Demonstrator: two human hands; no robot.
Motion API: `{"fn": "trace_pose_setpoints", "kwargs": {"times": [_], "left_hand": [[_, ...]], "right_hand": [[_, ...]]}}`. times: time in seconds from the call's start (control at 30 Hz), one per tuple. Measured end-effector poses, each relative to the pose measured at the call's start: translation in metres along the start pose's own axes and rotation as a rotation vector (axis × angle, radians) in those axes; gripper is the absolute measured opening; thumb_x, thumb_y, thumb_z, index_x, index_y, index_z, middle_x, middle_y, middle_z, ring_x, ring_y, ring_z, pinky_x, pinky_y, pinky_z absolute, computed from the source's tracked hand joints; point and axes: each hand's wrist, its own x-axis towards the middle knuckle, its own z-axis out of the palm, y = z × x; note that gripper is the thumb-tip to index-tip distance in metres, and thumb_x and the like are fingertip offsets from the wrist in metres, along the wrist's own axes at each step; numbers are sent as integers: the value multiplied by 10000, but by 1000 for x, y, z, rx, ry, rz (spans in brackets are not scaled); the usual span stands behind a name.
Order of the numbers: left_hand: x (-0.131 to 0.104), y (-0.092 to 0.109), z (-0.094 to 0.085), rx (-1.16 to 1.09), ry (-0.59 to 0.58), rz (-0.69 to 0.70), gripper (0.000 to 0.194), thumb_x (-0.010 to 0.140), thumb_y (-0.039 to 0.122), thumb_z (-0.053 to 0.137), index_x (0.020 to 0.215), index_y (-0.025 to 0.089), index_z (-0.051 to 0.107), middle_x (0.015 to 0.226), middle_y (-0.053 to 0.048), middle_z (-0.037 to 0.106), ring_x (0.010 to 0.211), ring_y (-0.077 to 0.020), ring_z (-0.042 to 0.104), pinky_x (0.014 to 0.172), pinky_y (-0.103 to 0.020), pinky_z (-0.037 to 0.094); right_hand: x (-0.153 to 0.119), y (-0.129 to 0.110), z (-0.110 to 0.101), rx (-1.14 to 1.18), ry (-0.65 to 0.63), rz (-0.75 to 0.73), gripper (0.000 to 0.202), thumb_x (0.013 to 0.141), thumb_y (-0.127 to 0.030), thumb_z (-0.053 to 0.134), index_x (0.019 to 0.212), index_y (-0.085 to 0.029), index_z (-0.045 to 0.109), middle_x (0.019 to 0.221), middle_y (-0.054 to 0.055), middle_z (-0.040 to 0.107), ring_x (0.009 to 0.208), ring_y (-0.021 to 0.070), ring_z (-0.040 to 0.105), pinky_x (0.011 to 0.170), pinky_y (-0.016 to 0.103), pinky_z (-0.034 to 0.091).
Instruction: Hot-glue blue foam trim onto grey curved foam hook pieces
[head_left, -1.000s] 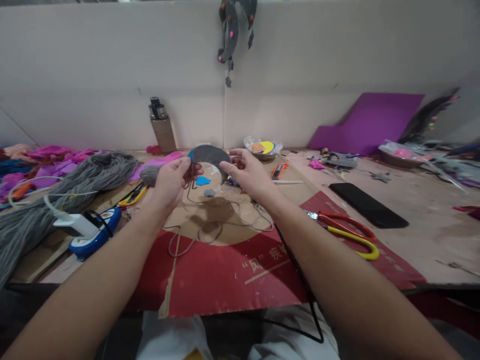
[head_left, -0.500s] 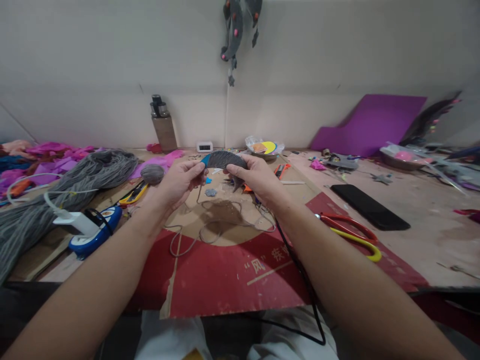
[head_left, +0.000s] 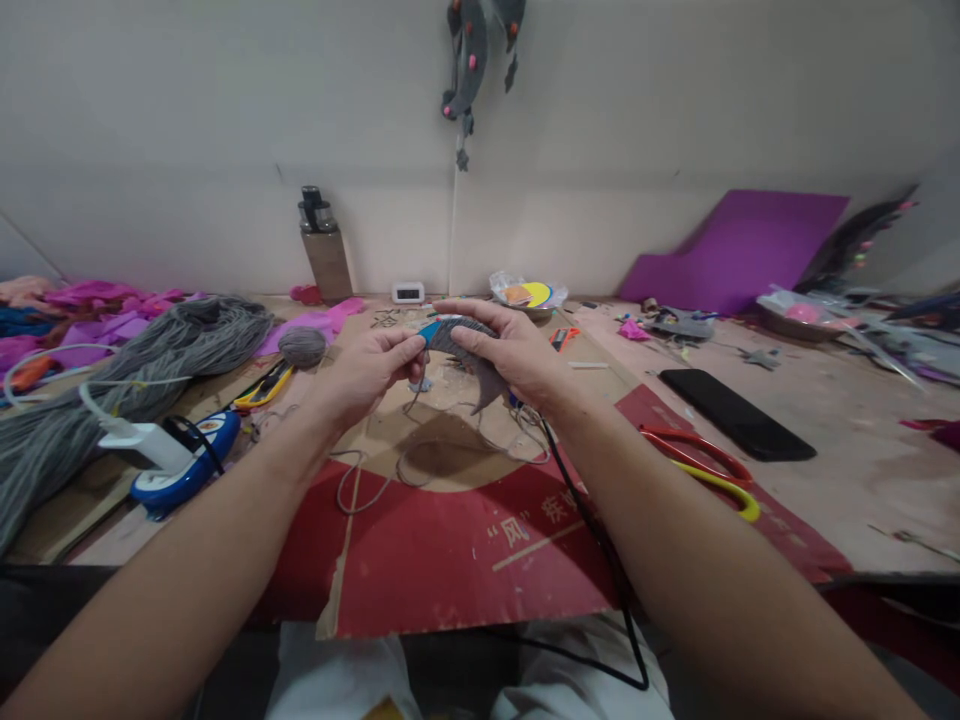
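Observation:
Both hands are on a curved, crescent-like piece (head_left: pixel 484 375) wound with grey yarn, with a bare blue end toward the left. My right hand (head_left: pixel 521 350) is closed around its wrapped part, thumb in front and fingers behind. At the blue end, my left hand (head_left: pixel 379 365) pinches with thumb and forefinger. Grey yarn (head_left: pixel 409 470) hangs below the left fingers and lies in loose loops on the cardboard (head_left: pixel 450 550). A small grey piece on the cardboard is partly hidden behind the left fingertips.
Left are a grey yarn ball (head_left: pixel 302 346), a yarn hank (head_left: pixel 187 340), a yellow cutter (head_left: pixel 264 387) and a blue power strip (head_left: pixel 187 470). Right are red-and-yellow-handled pliers or scissors (head_left: pixel 712 465) and a black phone (head_left: pixel 735 412). A bottle (head_left: pixel 326 250) stands behind; a black cable (head_left: pixel 592 520) crosses the front.
The piece has tilted, its pointed grey end now hanging lower. My right fingers have lifted and spread over its top, and my left hand has shifted slightly right along the blue end.

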Motion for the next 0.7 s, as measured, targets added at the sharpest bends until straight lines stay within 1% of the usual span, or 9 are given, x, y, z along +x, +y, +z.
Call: {"fn": "trace_pose_setpoints", "kwargs": {"times": [0.1, 0.17, 0.23, 0.37, 0.5, 0.6, 0.7], "left_hand": [[-1, 0, -1, -29, -21, -14, 221, 829, 268, 650, 645, 146, 666, 607, -32, 578, 558, -106, 502, 561, -235, 417], [-1, 0, -1, -57, -26, -38, 222, 817, 285, 672, 651, 137, 666, 615, -35, 582, 555, -103, 507, 556, -232, 422], [-1, -1, -1, -78, -27, -65, 230, 809, 301, 688, 656, 131, 668, 628, -41, 589, 554, -103, 517, 555, -232, 434], [0, -1, -2, -112, 5, -71, 136, 794, 261, 709, 734, 140, 695, 666, -40, 611, 561, -102, 545, 558, -229, 455], [-1, 2, -3, -100, 53, -97, 149, 777, 218, 720, 661, 136, 677, 637, -48, 617, 551, -104, 558, 550, -225, 460], [-2, 5, -6, -95, 30, -131, 131, 761, 199, 724, 655, 132, 686, 631, -54, 629, 540, -108, 564, 555, -235, 475], [-2, 6, -9, -70, -38, -175, 92, 737, 181, 730, 664, 133, 700, 631, -57, 641, 529, -112, 570, 535, -234, 472]], "right_hand": [[1, 1, -1, 46, -9, -12, 209, 809, -322, 665, 1008, -281, 714, 989, -19, 713, 849, 119, 644, 811, 279, 528], [1, 2, 0, 74, 2, 5, 187, 801, -318, 672, 980, -284, 713, 962, -23, 716, 842, 120, 648, 806, 278, 531], [2, 3, 0, 83, 13, 25, 176, 791, -307, 679, 962, -285, 712, 930, -27, 716, 819, 115, 648, 784, 268, 534], [2, 2, 2, 95, 37, 38, 148, 781, -281, 679, 926, -282, 712, 899, -33, 711, 762, 97, 637, 719, 236, 530], [1, 2, 2, 75, 46, 63, 171, 779, -292, 677, 945, -268, 707, 870, -26, 704, 712, 94, 621, 638, 217, 517], [0, 0, 0, 49, 13, 77, 192, 788, -305, 670, 971, -260, 706, 843, -21, 698, 685, 96, 611, 606, 217, 509], [-2, -3, -2, 18, -35, 78, 176, 788, -285, 677, 959, -259, 712, 891, -20, 703, 727, 96, 616, 655, 222, 514]]}}
